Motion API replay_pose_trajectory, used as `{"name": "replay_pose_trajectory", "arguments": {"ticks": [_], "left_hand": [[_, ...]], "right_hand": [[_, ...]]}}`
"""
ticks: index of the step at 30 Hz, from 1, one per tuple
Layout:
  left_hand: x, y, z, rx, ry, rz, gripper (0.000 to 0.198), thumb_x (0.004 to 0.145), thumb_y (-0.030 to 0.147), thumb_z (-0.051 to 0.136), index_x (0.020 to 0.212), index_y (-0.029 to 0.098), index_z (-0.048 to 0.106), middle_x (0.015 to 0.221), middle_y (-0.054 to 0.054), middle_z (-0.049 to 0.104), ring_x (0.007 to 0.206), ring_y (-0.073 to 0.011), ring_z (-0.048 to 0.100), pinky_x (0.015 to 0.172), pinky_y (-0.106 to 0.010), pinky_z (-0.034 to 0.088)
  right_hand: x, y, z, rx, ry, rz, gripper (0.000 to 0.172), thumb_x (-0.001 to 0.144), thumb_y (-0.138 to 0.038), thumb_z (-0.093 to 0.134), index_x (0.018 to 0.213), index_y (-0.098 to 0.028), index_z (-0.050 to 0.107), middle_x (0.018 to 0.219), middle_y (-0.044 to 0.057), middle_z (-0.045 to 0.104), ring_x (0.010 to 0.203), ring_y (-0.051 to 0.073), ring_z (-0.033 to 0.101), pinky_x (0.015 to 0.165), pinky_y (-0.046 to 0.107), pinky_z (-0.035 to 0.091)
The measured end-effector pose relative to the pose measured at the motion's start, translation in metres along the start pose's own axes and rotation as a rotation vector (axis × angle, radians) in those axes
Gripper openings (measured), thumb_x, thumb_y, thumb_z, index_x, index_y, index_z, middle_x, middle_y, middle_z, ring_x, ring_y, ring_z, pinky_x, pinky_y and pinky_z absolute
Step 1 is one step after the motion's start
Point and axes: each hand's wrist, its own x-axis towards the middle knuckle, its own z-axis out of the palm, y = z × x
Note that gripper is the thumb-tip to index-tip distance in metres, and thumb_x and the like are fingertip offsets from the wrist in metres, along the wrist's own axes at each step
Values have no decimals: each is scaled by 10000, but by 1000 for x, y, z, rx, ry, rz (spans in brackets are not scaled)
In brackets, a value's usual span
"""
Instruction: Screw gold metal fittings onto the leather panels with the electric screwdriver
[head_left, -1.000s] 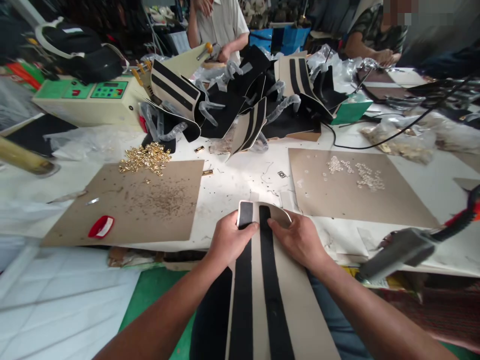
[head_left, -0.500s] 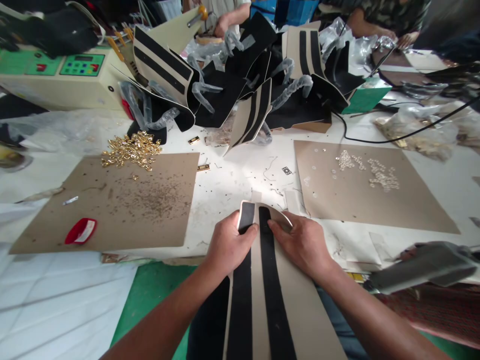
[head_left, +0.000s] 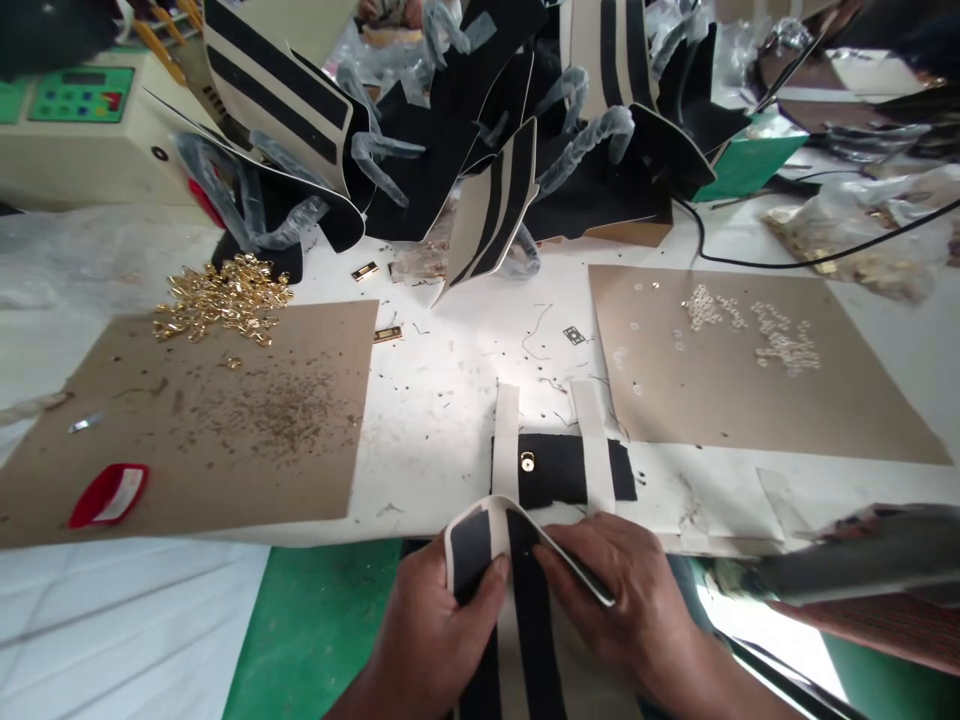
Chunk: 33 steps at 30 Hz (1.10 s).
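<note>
My left hand (head_left: 446,620) grips the left edge of a beige panel with black stripes (head_left: 531,610), its thumb on the front face. My right hand (head_left: 626,595) pinches the panel's right side, where the edge curls over. The panel's far end is bent up near the table's front edge, and its lower part runs out of view. Just beyond it a black pad (head_left: 559,470) lies on the table under two beige strips (head_left: 596,440). A small gold fitting (head_left: 528,461) sits on the pad.
Gold clasp-like pieces (head_left: 225,300) are heaped by a brown sheet (head_left: 322,480) with a red item (head_left: 110,495). Small pale rings (head_left: 780,335) lie on another brown sheet (head_left: 697,400). Striped bag parts (head_left: 491,205) pile up behind. A grey tool-like object (head_left: 862,560) is at right.
Both hands have drawn the panel back and down toward me, uncovering the black pad and gold fitting. The panel's right edge is curled more sharply. The view has tilted down.
</note>
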Motion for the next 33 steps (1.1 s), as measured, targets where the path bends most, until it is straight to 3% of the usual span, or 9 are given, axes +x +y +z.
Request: {"name": "replay_pose_trajectory", "arguments": {"ticks": [6,10,19,33], "left_hand": [[38,24,-8,15,36,20,152,909,365,692,865,221,713,729,19,726,673,-186,649,626,-261,522],[62,27,-7,-10,8,29,120,912,334,679,925,222,721,801,18,760,730,-193,680,666,-267,527],[72,25,-4,8,4,42,121,931,319,670,971,219,723,847,16,781,760,-202,707,703,-288,528],[73,25,-2,124,6,61,33,928,226,655,907,230,681,781,61,712,716,-151,653,685,-254,495]], "right_hand": [[34,12,-5,-1,45,223,209,1030,-359,630,883,-248,728,732,0,736,642,184,693,628,301,479],[47,22,-4,-49,18,351,284,1020,-437,609,833,-247,707,671,6,690,622,200,663,606,305,457],[53,28,-2,-155,9,344,286,1023,-437,590,841,-243,693,693,5,712,634,190,677,627,301,424],[53,30,0,-301,27,262,289,1006,-393,607,772,-234,668,626,-11,679,559,170,658,584,284,362]]}}
